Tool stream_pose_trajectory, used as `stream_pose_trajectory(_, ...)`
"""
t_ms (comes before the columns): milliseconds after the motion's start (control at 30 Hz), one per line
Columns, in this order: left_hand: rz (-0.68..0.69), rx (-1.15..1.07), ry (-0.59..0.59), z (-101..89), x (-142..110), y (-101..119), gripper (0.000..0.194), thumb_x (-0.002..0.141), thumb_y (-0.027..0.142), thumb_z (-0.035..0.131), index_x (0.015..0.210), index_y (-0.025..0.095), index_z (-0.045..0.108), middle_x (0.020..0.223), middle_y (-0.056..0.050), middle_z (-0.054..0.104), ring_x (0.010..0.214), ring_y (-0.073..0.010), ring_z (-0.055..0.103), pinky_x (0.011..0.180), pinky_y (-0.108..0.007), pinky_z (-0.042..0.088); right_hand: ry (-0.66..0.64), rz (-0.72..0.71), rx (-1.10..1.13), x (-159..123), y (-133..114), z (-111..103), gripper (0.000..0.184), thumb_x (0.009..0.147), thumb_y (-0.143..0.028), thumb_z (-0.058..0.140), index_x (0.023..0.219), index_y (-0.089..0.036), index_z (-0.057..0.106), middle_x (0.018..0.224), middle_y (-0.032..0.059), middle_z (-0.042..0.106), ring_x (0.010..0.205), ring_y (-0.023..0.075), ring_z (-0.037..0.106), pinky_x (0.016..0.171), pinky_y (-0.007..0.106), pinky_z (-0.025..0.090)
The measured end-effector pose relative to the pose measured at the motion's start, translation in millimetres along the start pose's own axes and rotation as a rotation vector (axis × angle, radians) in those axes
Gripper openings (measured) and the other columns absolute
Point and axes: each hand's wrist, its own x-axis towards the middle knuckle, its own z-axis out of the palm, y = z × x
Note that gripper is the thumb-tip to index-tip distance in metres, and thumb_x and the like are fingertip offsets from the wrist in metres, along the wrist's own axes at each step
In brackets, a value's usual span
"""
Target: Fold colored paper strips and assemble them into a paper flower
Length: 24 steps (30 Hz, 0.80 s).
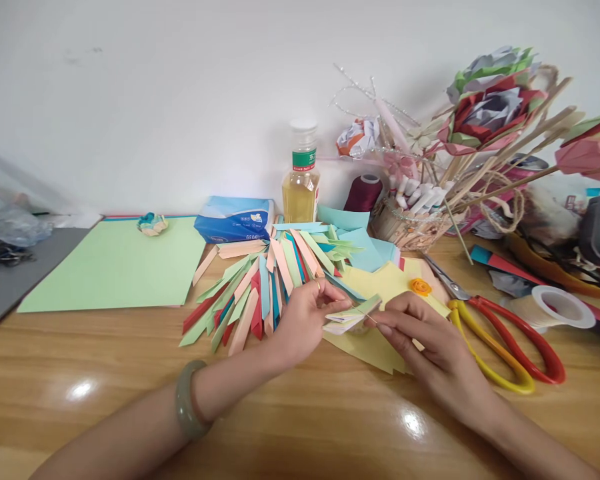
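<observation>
My left hand (pixel 305 317), with a ring and a grey-green bangle on the wrist, pinches a small stack of folded paper pieces (pixel 351 316) just above the wooden table (pixel 130 373). My right hand (pixel 420 333) is closed in a pinch at the stack's right edge, holding something thin like a needle that I can barely make out. Both hands hover over a yellow paper sheet (pixel 380 347). A fan of several folded coloured paper strips (pixel 265 280) lies just left of my left hand.
Red-and-yellow scissors (pixel 500 340) and a tape roll (pixel 555 308) lie to the right. A green paper sheet (pixel 115 267), blue tissue pack (pixel 234 219), oil bottle (pixel 301 175), dark thread spool (pixel 363 192) and basket of paper flowers (pixel 415 220) line the back by the wall.
</observation>
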Motion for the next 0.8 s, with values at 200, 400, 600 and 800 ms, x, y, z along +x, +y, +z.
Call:
stream_pose_trajectory(200,-0.011,-0.082,-0.052,2.5,-2.6,-1.0,0.017,0.064,0.024,0.07,0.064,0.013,0.057,0.07,-0.001,0.062,0.067,-0.0115,0.055,0.066,-0.025,0.04,-0.169,-0.008,0.227,0.1,-4.8,-4.9,0.019,0.089,-0.025,0.043,0.086,-0.021,0.061,0.101,0.0077,0.054,0.063,0.0108,0.053,0.059,0.026,0.046)
stream_pose_trajectory(400,-0.103,-0.302,-0.119,6.1,-6.1,2.1,0.019,0.063,0.024,0.073,0.065,0.013,0.058,0.073,-0.001,0.064,0.064,-0.0093,0.056,0.064,-0.024,0.04,-0.213,0.181,0.709,-1.3,-2.3,-8.4,0.022,0.09,-0.032,0.044,0.08,-0.018,0.057,0.097,0.0052,0.054,0.044,0.0027,0.044,0.046,0.023,0.038)
stream_pose_trajectory(600,-0.099,-0.31,-0.151,6.2,-7.6,2.4,0.018,0.064,0.023,0.072,0.065,0.013,0.057,0.073,-0.001,0.063,0.06,-0.0069,0.052,0.056,-0.021,0.036,-0.274,0.168,0.691,0.4,-5.1,-11.9,0.024,0.09,-0.035,0.044,0.079,-0.017,0.057,0.089,0.003,0.05,0.048,0.004,0.042,0.047,0.022,0.035)
stream_pose_trajectory(800,-0.101,-0.26,-0.098,9.0,-11.7,0.8,0.018,0.066,0.024,0.069,0.064,0.013,0.055,0.062,0.002,0.056,0.048,-0.004,0.04,0.045,-0.019,0.029,-0.268,0.179,0.667,-1.2,-5.9,-9.0,0.029,0.09,-0.038,0.041,0.073,-0.017,0.05,0.08,0.001,0.045,0.048,0.0048,0.031,0.046,0.022,0.028)
